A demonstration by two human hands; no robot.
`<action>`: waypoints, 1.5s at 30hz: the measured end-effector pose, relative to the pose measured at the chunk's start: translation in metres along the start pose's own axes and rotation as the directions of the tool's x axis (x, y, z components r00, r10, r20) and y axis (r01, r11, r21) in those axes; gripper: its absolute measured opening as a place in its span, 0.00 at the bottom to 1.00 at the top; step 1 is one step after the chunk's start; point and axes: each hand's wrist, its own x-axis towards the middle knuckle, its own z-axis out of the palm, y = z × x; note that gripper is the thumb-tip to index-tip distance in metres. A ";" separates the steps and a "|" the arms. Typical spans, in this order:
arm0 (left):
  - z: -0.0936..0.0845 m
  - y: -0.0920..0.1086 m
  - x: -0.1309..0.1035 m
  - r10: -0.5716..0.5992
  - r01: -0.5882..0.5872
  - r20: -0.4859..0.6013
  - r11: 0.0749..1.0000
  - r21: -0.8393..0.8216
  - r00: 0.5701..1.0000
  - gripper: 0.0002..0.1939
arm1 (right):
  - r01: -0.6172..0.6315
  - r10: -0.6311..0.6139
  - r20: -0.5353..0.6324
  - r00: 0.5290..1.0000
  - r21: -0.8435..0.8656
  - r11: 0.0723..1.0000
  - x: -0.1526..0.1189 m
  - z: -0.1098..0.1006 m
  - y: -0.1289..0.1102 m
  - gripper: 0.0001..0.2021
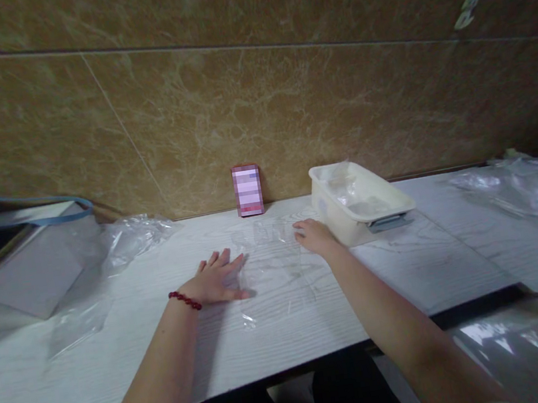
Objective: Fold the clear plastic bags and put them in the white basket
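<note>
A clear plastic bag (274,275) lies flat on the pale wood-grain table (155,353) in front of me. My left hand (214,278), below a dark red bead bracelet (185,300), rests at the bag's left edge with its fingers spread. At the bag's upper right edge is my right hand (315,236), its fingers stretched out toward the left and low over the surface. Just right of that hand stands a white plastic bin (348,226) with a grey latch. Whether the right fingertips press on the bag I cannot tell.
A phone (248,191) leans upright against the brown marbled wall (255,109). On the left, a white box (32,277) sits among clear plastic film (136,238). More crumpled clear plastic (535,189) lies at the far right. The table's front edge runs close to my legs.
</note>
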 end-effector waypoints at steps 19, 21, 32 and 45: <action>0.007 0.043 0.002 0.156 -0.155 -0.031 0.986 0.056 0.987 0.22 | 0.454 -0.443 0.230 0.867 0.006 0.891 -0.034 0.006 -0.049 0.17; 0.007 0.043 0.002 0.155 -0.154 -0.022 0.987 0.054 0.988 0.22 | 0.434 -0.423 0.221 0.879 -0.001 0.901 -0.034 0.007 -0.049 0.17; 0.007 0.043 0.002 0.178 -0.174 -0.033 0.979 0.104 0.983 0.22 | 0.304 -0.309 0.133 0.942 0.058 0.951 -0.028 0.021 -0.047 0.15; 0.008 0.044 0.003 0.191 -0.184 -0.058 0.977 0.106 0.980 0.22 | 0.097 -0.100 0.014 0.995 0.111 0.989 -0.019 0.037 -0.060 0.07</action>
